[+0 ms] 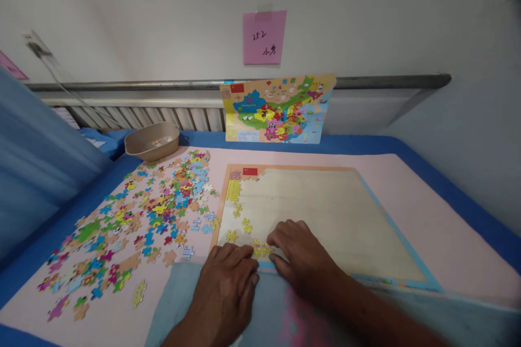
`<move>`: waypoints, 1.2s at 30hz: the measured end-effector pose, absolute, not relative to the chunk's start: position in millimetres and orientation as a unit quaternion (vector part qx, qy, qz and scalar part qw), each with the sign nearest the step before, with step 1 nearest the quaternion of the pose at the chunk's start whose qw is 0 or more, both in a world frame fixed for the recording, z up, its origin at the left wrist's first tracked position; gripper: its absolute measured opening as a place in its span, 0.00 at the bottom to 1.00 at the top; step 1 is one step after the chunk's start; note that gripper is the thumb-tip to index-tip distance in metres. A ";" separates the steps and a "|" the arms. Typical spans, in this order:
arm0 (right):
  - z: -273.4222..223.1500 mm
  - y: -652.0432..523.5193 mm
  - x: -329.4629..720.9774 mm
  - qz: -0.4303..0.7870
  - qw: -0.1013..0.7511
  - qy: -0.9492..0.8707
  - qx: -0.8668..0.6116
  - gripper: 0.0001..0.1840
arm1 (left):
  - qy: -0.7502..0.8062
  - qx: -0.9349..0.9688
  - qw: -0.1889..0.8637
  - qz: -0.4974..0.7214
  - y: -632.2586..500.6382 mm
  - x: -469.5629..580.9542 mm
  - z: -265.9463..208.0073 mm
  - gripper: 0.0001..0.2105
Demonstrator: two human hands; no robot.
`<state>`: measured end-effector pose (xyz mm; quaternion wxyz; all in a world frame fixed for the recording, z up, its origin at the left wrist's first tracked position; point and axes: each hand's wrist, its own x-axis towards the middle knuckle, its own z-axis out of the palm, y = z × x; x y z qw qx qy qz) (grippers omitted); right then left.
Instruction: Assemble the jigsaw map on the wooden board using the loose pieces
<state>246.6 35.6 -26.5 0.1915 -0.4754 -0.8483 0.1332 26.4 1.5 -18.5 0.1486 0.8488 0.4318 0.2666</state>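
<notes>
A wooden puzzle board [325, 211] lies on a pink mat, mostly bare, with a red flag piece [250, 171] and a few yellow pieces [246, 224] fitted along its left side. My left hand [228, 282] rests palm down at the board's near left corner. My right hand [299, 255] lies beside it, fingertips pressing yellow pieces [260, 250] at the board's bottom edge. Neither hand lifts anything. Many loose coloured puzzle pieces [134, 222] are spread to the left.
A finished map picture [277, 109] leans against the wall rail at the back. A beige tub [152, 140] sits at the back left. A pink note [264, 37] hangs on the wall. Blue cloth [448, 184] edges the table.
</notes>
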 end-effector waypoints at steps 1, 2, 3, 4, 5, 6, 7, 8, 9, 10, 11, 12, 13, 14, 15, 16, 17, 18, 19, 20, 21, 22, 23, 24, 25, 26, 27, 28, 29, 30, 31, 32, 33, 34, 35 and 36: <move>-26.4 35.4 246.6 0.132 0.188 -0.848 -0.477 0.07 | 0.432 0.848 0.147 0.269 1.5 26.3 -18.5 0.10; -26.2 35.1 246.6 0.132 0.186 -0.849 -0.477 0.07 | 0.433 0.847 0.145 0.271 1.4 26.3 -18.4 0.09; -26.0 34.8 246.5 0.131 0.186 -0.849 -0.477 0.07 | 0.434 0.846 0.144 0.273 1.4 26.2 -18.2 0.09; -25.8 34.4 246.4 0.129 0.189 -0.849 -0.477 0.07 | 0.434 0.845 0.144 0.276 1.4 26.1 -18.0 0.09; -25.6 34.1 246.3 0.128 0.195 -0.848 -0.476 0.08 | 0.433 0.845 0.144 0.279 1.5 25.9 -17.8 0.09; -25.4 33.8 246.1 0.127 0.202 -0.847 -0.475 0.08 | 0.431 0.845 0.146 0.282 1.6 25.7 -17.7 0.09; -25.2 33.5 245.9 0.126 0.210 -0.846 -0.473 0.08 | 0.427 0.844 0.147 0.288 1.8 25.5 -17.7 0.09; -24.9 33.3 245.7 0.127 0.216 -0.846 -0.471 0.09 | 0.424 0.844 0.149 0.293 1.9 25.2 -18.0 0.09; -24.5 33.1 245.6 0.128 0.221 -0.846 -0.469 0.09 | 0.420 0.844 0.149 0.298 2.1 25.0 -18.3 0.08; -24.1 32.9 245.6 0.130 0.224 -0.846 -0.467 0.09 | 0.418 0.844 0.147 0.302 2.2 24.9 -18.8 0.08; -23.7 32.6 245.6 0.131 0.226 -0.846 -0.465 0.09 | 0.418 0.844 0.146 0.303 2.3 24.8 -19.4 0.08; -23.4 32.2 245.7 0.131 0.228 -0.846 -0.464 0.09 | 0.420 0.844 0.144 0.301 2.4 24.9 -19.8 0.08; -23.2 31.9 246.0 0.130 0.228 -0.847 -0.463 0.09 | 0.424 0.844 0.143 0.297 2.3 25.0 -20.2 0.08; -23.2 31.5 246.2 0.127 0.228 -0.847 -0.464 0.10 | 0.429 0.843 0.141 0.292 2.3 25.3 -20.4 0.08; -23.4 31.2 246.5 0.125 0.226 -0.847 -0.465 0.10 | 0.435 0.842 0.139 0.289 2.2 25.6 -20.4 0.09; -23.8 31.1 246.7 0.123 0.225 -0.847 -0.466 0.10 | 0.440 0.840 0.138 0.285 2.1 26.0 -20.1 0.09; -24.2 31.1 246.9 0.121 0.222 -0.847 -0.468 0.10 | 0.445 0.838 0.138 0.284 1.9 26.3 -19.8 0.09; -24.5 31.3 247.0 0.120 0.220 -0.847 -0.469 0.10 | 0.448 0.836 0.137 0.284 1.8 26.6 -19.5 0.09; -24.8 31.6 247.1 0.121 0.218 -0.847 -0.470 0.10 | 0.450 0.835 0.138 0.284 1.7 26.8 -19.2 0.09; -25.0 32.1 247.0 0.122 0.217 -0.846 -0.471 0.10 | 0.451 0.835 0.138 0.283 1.7 27.0 -19.0 0.09; -25.1 32.7 246.8 0.125 0.216 -0.846 -0.471 0.10 | 0.451 0.835 0.138 0.282 1.6 27.1 -18.9 0.09; -25.0 33.2 246.6 0.127 0.217 -0.846 -0.470 0.10 | 0.451 0.836 0.138 0.280 1.6 27.2 -19.1 0.09; -24.9 33.8 246.3 0.130 0.218 -0.847 -0.467 0.10 | 0.451 0.837 0.138 0.277 1.7 27.3 -19.3 0.09; -24.7 34.2 246.1 0.133 0.220 -0.847 -0.465 0.10 | 0.449 0.839 0.139 0.274 1.7 27.4 -19.6 0.09; -24.5 34.6 245.9 0.135 0.222 -0.848 -0.463 0.10 | 0.447 0.840 0.140 0.272 1.7 27.4 -19.9 0.09; -24.4 34.8 245.8 0.138 0.223 -0.848 -0.461 0.09 | 0.445 0.842 0.142 0.271 1.7 27.5 -20.2 0.10; -24.2 35.0 245.9 0.140 0.224 -0.848 -0.460 0.09 | 0.443 0.843 0.144 0.270 1.8 27.6 -20.4 0.10; -24.0 35.2 246.0 0.141 0.225 -0.848 -0.459 0.09 | 0.442 0.843 0.144 0.270 1.8 27.7 -20.5 0.10; -23.8 35.3 246.1 0.142 0.225 -0.848 -0.458 0.09 | 0.440 0.844 0.144 0.270 1.8 27.8 -20.5 0.10; -23.5 35.3 246.4 0.140 0.226 -0.849 -0.457 0.09 | 0.440 0.844 0.144 0.270 1.8 27.9 -20.3 0.10; -23.3 35.2 246.6 0.138 0.226 -0.850 -0.456 0.08 | 0.440 0.844 0.143 0.271 1.9 28.0 -20.0 0.10; -23.0 35.0 246.8 0.135 0.226 -0.851 -0.455 0.08 | 0.440 0.844 0.141 0.272 1.9 28.1 -19.6 0.10; -22.6 34.7 246.9 0.132 0.227 -0.852 -0.453 0.08 | 0.439 0.845 0.140 0.272 2.0 28.3 -19.1 0.10; -22.4 34.4 246.8 0.130 0.228 -0.852 -0.452 0.08 | 0.439 0.845 0.140 0.272 2.1 28.5 -18.6 0.10; -22.1 34.1 246.6 0.130 0.228 -0.852 -0.452 0.08 | 0.438 0.846 0.141 0.270 2.3 28.6 -18.1 0.10; -22.0 33.8 246.2 0.132 0.226 -0.852 -0.453 0.08 | 0.437 0.846 0.143 0.269 2.4 28.8 -17.7 0.10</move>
